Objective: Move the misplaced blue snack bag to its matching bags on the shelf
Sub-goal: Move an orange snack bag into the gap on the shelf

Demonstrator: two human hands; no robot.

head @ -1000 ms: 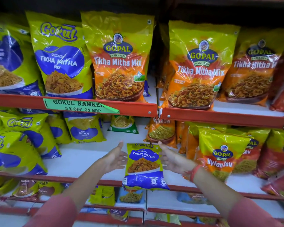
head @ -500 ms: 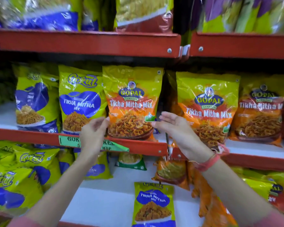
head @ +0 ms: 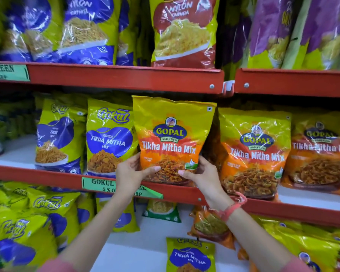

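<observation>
Both arms reach up and forward. The left hand and right hand have their fingers clamped on the lower corners of an upright orange Gopal Tikha Mitha Mix bag, thumbs across its front, at the red edge of the middle shelf. The blue Gokul Tikha Mitha Mix bag lies on the white lower shelf, below the hands. Matching large blue Gokul bags stand just left of the orange one.

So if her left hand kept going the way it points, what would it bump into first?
The left hand already grips the orange Gopal bag, its fingers pointing right across the front. Further on, it would probably meet the right hand.
</observation>
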